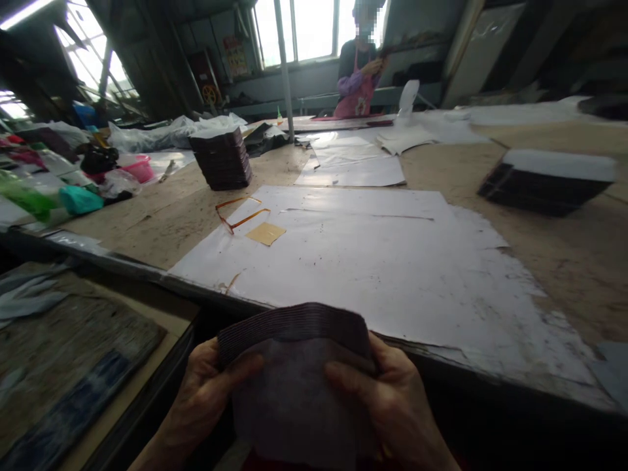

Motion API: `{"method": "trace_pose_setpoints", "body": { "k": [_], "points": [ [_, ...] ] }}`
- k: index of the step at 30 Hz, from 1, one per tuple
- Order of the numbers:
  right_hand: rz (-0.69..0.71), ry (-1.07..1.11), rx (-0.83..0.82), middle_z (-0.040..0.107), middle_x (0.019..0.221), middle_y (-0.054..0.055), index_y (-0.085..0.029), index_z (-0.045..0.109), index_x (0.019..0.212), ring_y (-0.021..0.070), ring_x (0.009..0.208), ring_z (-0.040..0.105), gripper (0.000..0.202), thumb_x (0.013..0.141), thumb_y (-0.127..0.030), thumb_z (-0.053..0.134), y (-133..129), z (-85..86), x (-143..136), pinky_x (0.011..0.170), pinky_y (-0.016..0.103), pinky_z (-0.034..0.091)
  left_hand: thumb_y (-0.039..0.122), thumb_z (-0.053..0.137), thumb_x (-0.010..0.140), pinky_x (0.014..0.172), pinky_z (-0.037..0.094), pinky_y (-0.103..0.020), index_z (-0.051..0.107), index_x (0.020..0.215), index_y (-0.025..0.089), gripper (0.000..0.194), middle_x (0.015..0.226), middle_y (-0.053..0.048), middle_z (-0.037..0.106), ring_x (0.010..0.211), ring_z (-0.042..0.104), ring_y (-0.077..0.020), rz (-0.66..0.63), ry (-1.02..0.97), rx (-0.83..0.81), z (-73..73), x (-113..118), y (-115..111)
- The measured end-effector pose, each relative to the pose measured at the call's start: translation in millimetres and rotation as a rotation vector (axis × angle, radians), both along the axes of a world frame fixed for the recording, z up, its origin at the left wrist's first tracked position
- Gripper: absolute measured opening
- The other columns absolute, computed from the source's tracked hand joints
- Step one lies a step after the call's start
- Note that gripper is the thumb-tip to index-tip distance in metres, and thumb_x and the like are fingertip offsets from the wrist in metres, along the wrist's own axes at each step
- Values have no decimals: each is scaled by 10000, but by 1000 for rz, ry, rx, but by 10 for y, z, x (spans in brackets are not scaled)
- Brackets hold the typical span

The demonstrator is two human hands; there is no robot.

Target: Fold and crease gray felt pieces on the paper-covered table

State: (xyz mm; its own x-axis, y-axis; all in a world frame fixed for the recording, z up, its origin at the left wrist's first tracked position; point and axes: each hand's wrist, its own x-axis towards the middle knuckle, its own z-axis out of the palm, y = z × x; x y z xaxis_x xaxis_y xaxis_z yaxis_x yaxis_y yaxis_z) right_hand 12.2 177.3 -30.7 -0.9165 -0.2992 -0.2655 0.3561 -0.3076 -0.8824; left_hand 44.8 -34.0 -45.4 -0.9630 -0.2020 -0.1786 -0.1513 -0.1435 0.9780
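Between my two hands I hold a stack of dark brown sheets [294,327], bent into an arch, its layered edges fanned at the top. A pale, thin sheet [294,399] covers the side facing me. My left hand [209,386] grips the left side, thumb across the front. On the right side, my right hand [387,386] grips likewise, its thumb pressed on the face. The fingers behind the stack are hidden. The stack is just in front of the table's near edge, beside a large white sheet [367,275] lying on the table.
On the white sheet lie glasses [233,226] and a tan square [265,233]. Dark stacks stand at the left [220,160] and right [544,186]. A pink basin [140,169] and plastic bags are far left. Behind a metal pole [284,72], a person in a pink apron [356,91] stands.
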Motion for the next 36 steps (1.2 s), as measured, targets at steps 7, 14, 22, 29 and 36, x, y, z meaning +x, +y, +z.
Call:
{"method": "trace_pose_setpoints", "body": {
  "k": [7, 14, 22, 29, 36],
  "points": [
    [-155, 96, -26, 682, 738, 22, -191, 682, 879, 206, 647, 626, 312, 570, -212, 722, 265, 360, -275, 579, 307, 511, 284, 773, 557, 511, 523, -311, 699, 833, 163, 310, 691, -82, 700, 569, 645, -243, -241, -106, 237, 496, -581, 286],
    [-342, 9, 81, 637, 594, 37, -119, 615, 639, 156, 520, 585, 157, 502, -114, 693, 627, 455, -1209, 520, 284, 511, 134, 738, 480, 467, 473, -256, 679, 809, 94, 337, 658, -79, 681, 489, 581, -160, -457, -32, 73, 718, -1860, 796],
    [-312, 236, 248, 671, 687, -36, -165, 677, 868, 140, 587, 588, 395, 478, -107, 704, 977, -8, -1563, 538, 243, 475, 85, 694, 482, 547, 477, -264, 672, 812, 118, 333, 689, -39, 688, 586, 611, -170, -563, 73, 91, 85, -2395, 1000],
    [-255, 273, 308, 668, 730, -48, -175, 677, 850, 115, 652, 579, 334, 524, -104, 705, 1049, 42, -1519, 605, 210, 458, 58, 690, 498, 574, 483, -259, 669, 820, 114, 327, 733, -42, 699, 600, 613, -161, -604, 91, 121, 87, -2393, 965],
    [-241, 95, 345, 682, 732, 38, -138, 663, 838, 190, 649, 623, 318, 535, -200, 734, 1051, 162, -1653, 590, 285, 499, 255, 689, 641, 606, 505, -313, 652, 905, 140, 291, 741, -57, 692, 631, 633, -193, -629, 46, 147, 86, -2494, 1053]
  ]
}}
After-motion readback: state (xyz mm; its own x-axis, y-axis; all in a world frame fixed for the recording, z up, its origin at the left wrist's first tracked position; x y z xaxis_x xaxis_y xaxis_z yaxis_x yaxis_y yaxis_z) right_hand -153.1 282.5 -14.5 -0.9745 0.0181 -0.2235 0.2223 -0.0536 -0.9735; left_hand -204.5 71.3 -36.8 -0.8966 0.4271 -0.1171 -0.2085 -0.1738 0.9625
